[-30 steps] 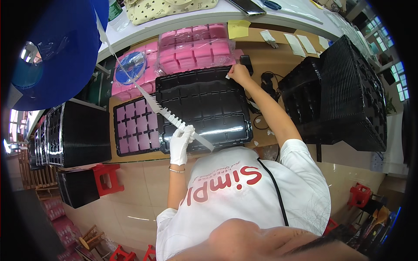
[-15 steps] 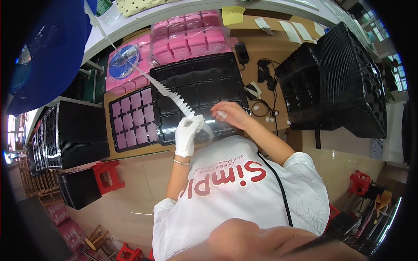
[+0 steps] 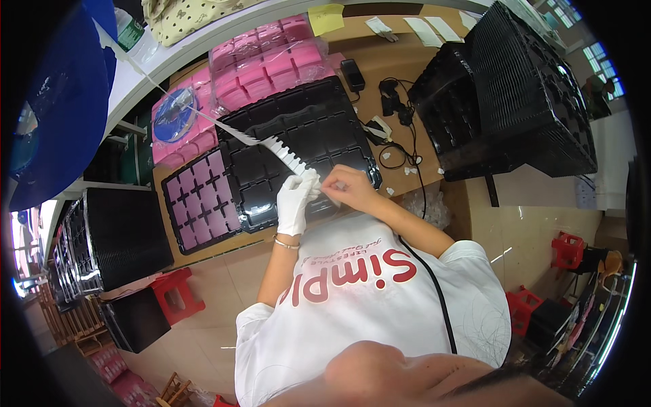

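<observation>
Holds one white notched strip (image 3: 287,159) in one gloved left hand (image 3: 293,203), over one black tray (image 3: 315,125); has one bare right hand (image 3: 349,188) just beside, with narrowed fingers; cannot tell whether holding anything.

Black trays piled high and cords strewn by a busy table (image 3: 376,54)
Over on the right I see a tall stack of black trays (image 3: 536,102), with tangled dark cords (image 3: 405,117) and a power adapter (image 3: 352,76) lying left of it. Toward the far side are a yellow paper (image 3: 327,20) and white slips (image 3: 422,32). A patterned cream bag (image 3: 190,20) sits far left, beside a bottle (image 3: 129,30); red stools (image 3: 175,296) stand left and right.
</observation>
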`<state>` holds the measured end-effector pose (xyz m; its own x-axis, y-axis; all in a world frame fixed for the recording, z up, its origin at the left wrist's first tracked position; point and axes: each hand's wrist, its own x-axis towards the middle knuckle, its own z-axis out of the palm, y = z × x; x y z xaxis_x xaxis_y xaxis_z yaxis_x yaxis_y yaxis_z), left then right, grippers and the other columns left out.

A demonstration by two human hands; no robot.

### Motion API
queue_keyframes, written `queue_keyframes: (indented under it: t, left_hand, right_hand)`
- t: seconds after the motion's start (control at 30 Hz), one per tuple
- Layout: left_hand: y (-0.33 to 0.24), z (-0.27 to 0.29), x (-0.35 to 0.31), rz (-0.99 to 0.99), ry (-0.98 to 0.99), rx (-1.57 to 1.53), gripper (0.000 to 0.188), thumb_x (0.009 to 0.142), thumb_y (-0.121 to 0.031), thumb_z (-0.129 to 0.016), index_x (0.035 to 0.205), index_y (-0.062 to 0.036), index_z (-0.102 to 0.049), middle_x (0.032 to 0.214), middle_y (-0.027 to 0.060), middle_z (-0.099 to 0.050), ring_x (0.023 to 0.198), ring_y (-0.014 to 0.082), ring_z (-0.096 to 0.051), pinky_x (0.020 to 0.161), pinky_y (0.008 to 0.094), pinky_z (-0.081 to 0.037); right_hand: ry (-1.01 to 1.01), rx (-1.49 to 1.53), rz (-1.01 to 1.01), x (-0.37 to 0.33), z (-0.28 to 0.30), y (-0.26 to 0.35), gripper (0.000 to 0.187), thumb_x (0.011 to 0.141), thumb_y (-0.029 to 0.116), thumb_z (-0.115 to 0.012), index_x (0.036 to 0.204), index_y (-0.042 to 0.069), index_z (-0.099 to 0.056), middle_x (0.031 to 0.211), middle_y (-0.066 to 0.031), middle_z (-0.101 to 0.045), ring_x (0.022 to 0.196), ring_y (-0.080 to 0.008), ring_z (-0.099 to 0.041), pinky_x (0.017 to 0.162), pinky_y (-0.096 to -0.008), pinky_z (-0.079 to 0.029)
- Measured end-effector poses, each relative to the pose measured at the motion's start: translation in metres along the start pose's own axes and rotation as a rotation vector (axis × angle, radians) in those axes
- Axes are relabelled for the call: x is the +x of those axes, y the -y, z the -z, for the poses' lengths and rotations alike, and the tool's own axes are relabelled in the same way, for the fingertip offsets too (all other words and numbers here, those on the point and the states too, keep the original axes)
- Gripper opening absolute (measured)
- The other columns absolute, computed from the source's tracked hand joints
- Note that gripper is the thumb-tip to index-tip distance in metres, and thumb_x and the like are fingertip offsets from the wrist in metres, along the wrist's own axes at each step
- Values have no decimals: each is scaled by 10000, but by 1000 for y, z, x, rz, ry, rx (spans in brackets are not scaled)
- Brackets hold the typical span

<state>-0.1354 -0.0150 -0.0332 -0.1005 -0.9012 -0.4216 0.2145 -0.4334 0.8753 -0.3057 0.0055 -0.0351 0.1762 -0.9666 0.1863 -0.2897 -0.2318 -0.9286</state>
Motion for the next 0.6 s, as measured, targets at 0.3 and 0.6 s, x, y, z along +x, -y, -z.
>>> queue_keyframes:
  t: [0.3, 0.6]
  left_hand:
    - [9, 2, 9, 26, 59, 156, 226, 877, -246, -709, 853, -35, -632, 795, 43, -674, 630, 73, -604, 601, 199, -483]
    - [6, 4, 6, 40, 71, 161, 210, 880, -232, -704, 870, -35, -632, 822, 40, -680, 644, 61, -600, 606, 194, -482]
  right_hand:
    - [9, -392, -246, -6, 59, -42, 131, 735, 144, -705, 776, 27, -662, 821, -137, -651, 787, -301, -640, 724, -381, -505]
    - [-158, -519, -293, -9, 39, -49, 132, 718, 129, -678, 745, 13, -622, 806, -160, -628, 799, -353, -621, 732, -433, -498]
